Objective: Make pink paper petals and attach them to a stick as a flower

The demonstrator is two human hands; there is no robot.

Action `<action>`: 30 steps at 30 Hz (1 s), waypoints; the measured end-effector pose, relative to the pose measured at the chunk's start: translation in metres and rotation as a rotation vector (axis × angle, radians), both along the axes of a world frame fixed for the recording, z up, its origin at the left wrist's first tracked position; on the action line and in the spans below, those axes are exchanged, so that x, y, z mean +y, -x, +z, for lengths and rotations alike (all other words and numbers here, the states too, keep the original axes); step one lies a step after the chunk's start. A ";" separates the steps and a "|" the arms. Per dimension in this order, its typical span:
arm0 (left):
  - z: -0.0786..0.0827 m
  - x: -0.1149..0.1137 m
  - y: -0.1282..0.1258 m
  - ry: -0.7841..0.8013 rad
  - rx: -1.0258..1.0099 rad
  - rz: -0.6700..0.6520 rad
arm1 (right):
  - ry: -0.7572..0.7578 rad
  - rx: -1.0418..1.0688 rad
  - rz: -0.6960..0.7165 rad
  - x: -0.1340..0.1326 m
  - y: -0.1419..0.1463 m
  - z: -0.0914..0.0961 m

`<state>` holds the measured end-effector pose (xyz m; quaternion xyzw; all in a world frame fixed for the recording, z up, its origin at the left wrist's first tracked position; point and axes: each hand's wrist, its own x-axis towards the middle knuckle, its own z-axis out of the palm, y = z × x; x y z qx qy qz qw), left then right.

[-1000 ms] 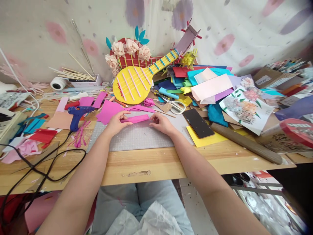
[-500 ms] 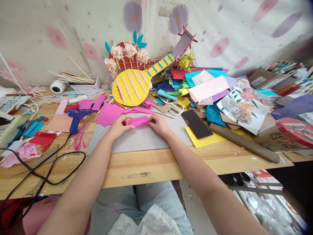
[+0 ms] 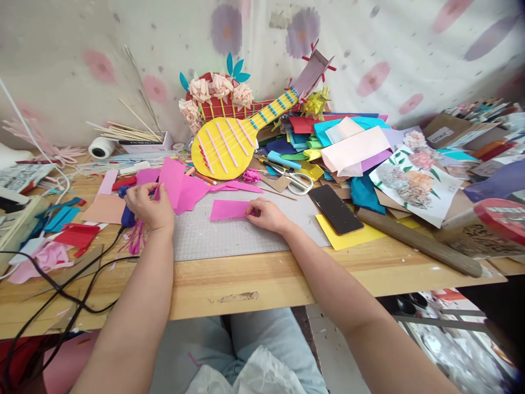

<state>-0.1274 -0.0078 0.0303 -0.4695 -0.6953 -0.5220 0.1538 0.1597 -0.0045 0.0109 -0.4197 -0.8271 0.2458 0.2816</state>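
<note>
My left hand (image 3: 151, 205) is raised at the left end of the mat, fingers pinched on an upright piece of magenta paper (image 3: 172, 179). Behind that piece lies a larger magenta sheet (image 3: 191, 192). Over the middle of the grey cutting mat (image 3: 246, 241), my right hand (image 3: 266, 214) pinches the right end of a rectangular magenta paper strip (image 3: 227, 209). A blue glue gun (image 3: 128, 218) is mostly hidden behind my left hand. Beyond the mat, a small curled magenta paper flower (image 3: 251, 175) lies near the yellow paper lute (image 3: 223, 148).
White-handled scissors (image 3: 301, 183) and a black phone (image 3: 335, 209) on yellow paper lie to the right, with a wooden stick (image 3: 418, 241) beyond. Coloured paper (image 3: 356, 145) is heaped at the back. Black cables (image 3: 76, 298) loop across the left front edge.
My left hand has let go of the strip, moved left and picked up another magenta piece. My right hand still holds the strip, which now lies flatter and more open.
</note>
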 end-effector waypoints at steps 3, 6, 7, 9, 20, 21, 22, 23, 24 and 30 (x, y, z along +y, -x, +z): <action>-0.002 -0.002 -0.006 -0.058 0.024 0.084 | 0.074 0.024 -0.033 0.000 0.000 -0.002; -0.002 -0.002 -0.026 -0.086 0.018 -0.089 | 0.154 0.124 -0.065 0.002 -0.001 -0.005; -0.003 -0.002 -0.035 -0.021 0.005 -0.257 | 0.176 0.154 -0.077 0.003 -0.002 -0.006; -0.009 -0.002 -0.053 0.166 -0.045 -0.620 | 0.203 0.187 -0.096 0.005 -0.003 -0.008; -0.024 0.000 -0.070 0.668 -0.142 -0.773 | 0.264 0.194 -0.181 0.011 -0.010 -0.011; -0.023 0.000 -0.069 0.668 -0.139 -0.746 | 0.270 0.175 -0.220 0.012 -0.009 -0.011; -0.022 0.000 -0.069 0.662 -0.136 -0.720 | 0.270 0.151 -0.261 0.012 -0.008 -0.010; -0.022 0.000 -0.069 0.655 -0.137 -0.697 | 0.264 0.125 -0.301 0.011 -0.006 -0.010; -0.022 0.000 -0.070 0.650 -0.139 -0.681 | 0.253 0.096 -0.335 0.011 -0.005 -0.010; -0.024 -0.002 -0.075 0.629 -0.084 -0.619 | 0.164 -0.018 -0.435 0.007 0.003 -0.010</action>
